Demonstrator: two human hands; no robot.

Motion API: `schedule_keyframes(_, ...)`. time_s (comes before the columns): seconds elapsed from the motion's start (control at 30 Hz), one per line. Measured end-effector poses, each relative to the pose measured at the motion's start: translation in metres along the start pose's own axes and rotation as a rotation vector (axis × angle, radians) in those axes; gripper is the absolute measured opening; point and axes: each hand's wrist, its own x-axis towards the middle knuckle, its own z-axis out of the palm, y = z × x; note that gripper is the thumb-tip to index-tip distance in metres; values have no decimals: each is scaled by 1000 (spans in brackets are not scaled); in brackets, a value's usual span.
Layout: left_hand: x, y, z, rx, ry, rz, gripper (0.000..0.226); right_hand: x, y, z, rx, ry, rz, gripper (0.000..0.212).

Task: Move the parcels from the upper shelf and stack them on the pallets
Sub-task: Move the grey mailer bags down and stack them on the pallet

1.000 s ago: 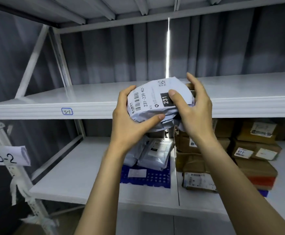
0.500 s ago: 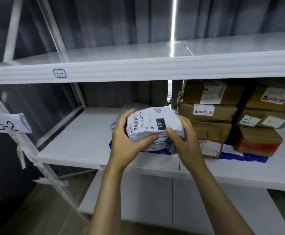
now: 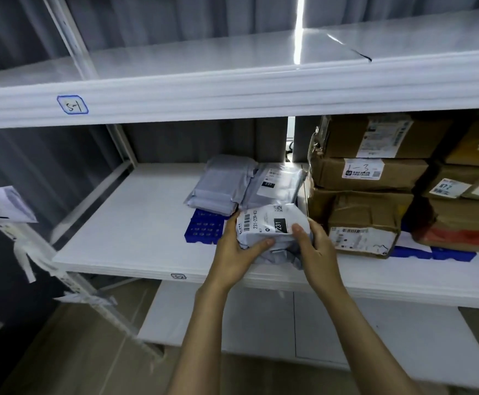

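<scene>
Room: a grey curtain (image 3: 175, 18) is seen behind the racking.
Upper shelf (image 3: 232, 101): at 12 o'clock.
Lower shelf (image 3: 135, 229): white and smooth, with cardboard boxes (image 3: 369, 212) stacked at 3 o'clock.
Blue pallet (image 3: 201, 229): partly covered by grey mailers (image 3: 221, 183).
Parcel (image 3: 272, 223): held at the pallet's front edge; it is best laid flat, label up, against the mailers at 12 o'clock.
Left hand (image 3: 235, 252), right hand (image 3: 318, 252): fingers and thumbs are curled round the parcel's ends.

A grey curtain (image 3: 175, 27), split by a bright strip of light (image 3: 300, 24), hangs behind white shelving (image 3: 232, 98).

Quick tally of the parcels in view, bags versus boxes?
Grey bags: 3, counting the one held; the left one may be a stack.
Boxes: 7 that I can tell apart.
Total: 10.
</scene>
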Motion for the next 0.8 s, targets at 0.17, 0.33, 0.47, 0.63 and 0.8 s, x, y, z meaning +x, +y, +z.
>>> schedule_keyframes(0.17,26,-17,-4,29,15,-29,51,22,17,13,-133,46,54,34)
schedule_keyframes(0.33,44,-31,-3,50,4,-71,42,38,30,24,-264,85,102,35)
schedule_keyframes(0.47,55,-40,-1,75,-5,-88,45,48,39,29,-361,113,125,40)
schedule_keyframes(0.63,63,-51,7,81,32,-104,53,54,42,33,-432,119,149,42)
schedule_keyframes(0.8,67,-59,13,113,87,-90,57,60,47,39,-512,113,196,57)
